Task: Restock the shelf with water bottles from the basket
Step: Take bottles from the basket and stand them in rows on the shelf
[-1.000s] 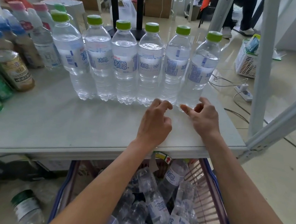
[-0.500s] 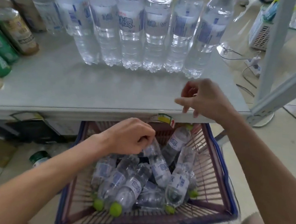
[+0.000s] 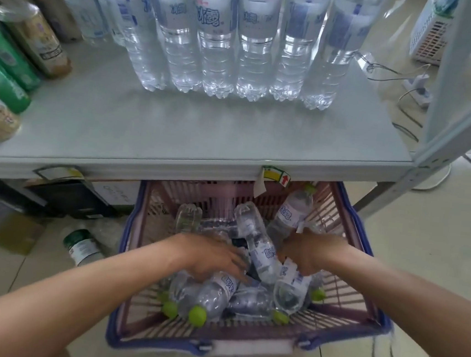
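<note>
Down in the pink slatted plastic basket with blue rim [image 3: 348,218], both hands work apart among the clear green-capped water bottles [image 3: 259,247] lying jumbled. The left hand [image 3: 209,258] lies spread over a bottle; whether it grips cannot be told. The right hand [image 3: 306,252] appears curled around another, though blur hides the fingers. Each hand would do best to take one bottle by the body, lift clear of the pile, then stand it before the row of upright bottles [image 3: 227,42] on the grey shelf board [image 3: 175,132].
</note>
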